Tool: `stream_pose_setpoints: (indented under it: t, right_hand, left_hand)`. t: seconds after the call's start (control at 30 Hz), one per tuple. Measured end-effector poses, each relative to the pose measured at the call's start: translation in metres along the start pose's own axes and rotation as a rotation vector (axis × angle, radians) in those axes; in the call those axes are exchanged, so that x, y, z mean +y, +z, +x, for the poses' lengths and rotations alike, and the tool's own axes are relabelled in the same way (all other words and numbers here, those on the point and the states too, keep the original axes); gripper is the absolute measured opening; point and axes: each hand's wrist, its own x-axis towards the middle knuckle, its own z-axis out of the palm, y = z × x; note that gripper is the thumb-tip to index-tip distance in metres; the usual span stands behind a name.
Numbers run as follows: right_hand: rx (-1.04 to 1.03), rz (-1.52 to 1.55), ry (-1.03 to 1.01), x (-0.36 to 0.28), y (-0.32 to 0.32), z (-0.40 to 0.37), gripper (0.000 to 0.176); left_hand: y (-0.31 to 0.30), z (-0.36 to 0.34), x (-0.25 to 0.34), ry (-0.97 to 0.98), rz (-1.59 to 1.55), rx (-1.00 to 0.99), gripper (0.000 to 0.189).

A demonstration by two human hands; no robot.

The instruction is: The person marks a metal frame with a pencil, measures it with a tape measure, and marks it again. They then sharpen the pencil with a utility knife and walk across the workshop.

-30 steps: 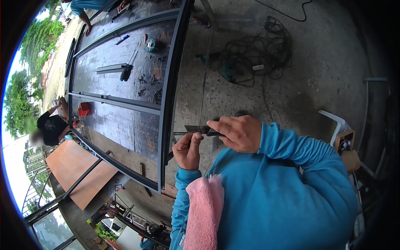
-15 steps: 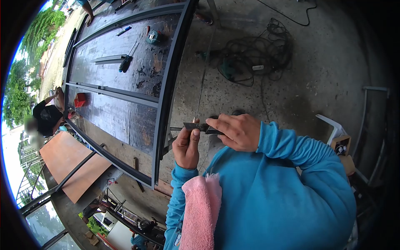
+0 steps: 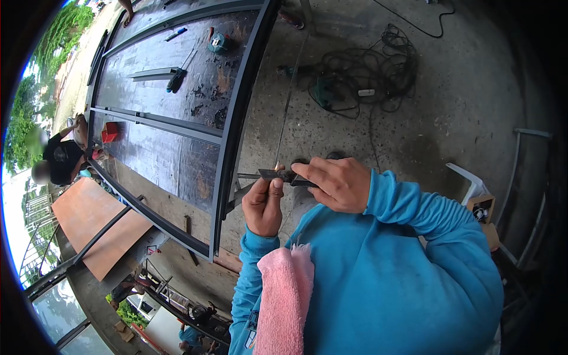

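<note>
In the head view, a dark blade (image 3: 268,174) is held in the right hand (image 3: 339,186), its fingers curled. A thin, pale-tipped stick (image 3: 277,167) is pinched by the left hand (image 3: 262,208), just beside the blade. A red container (image 3: 109,132) is set on the tabletop (image 3: 165,155); its contents cannot be made out. Something dark and white is held in an open box (image 3: 480,207) near the white bracket (image 3: 467,177).

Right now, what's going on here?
Someone in a blue top is working beside a dark metal frame. The right hand has a dark, blade-like tool in its grip; the left hand pinches something small and pale-tipped right by it, too small to identify. A screwdriver and marker lie inside the frame.
</note>
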Motion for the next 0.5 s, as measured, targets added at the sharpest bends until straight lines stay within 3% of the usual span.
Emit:
stream_pose_setpoints:
  t: [0.17, 0.27, 0.5]
  right_hand:
    - [0.0, -0.02, 0.04, -0.001, -0.002, -0.001, 0.052]
    - [0.011, -0.005, 0.023, -0.001, -0.003, -0.001, 0.052]
    - [-0.009, -0.037, 0.039, -0.001, -0.01, 0.002, 0.052]
  left_hand:
    - [-0.002, 0.004, -0.004, -0.066, 0.097, 0.011, 0.023]
    - [0.009, 0.003, 0.003, -0.008, -0.016, 0.061, 0.018]
    - [-0.002, 0.006, -0.009, -0.037, 0.004, -0.058, 0.018]
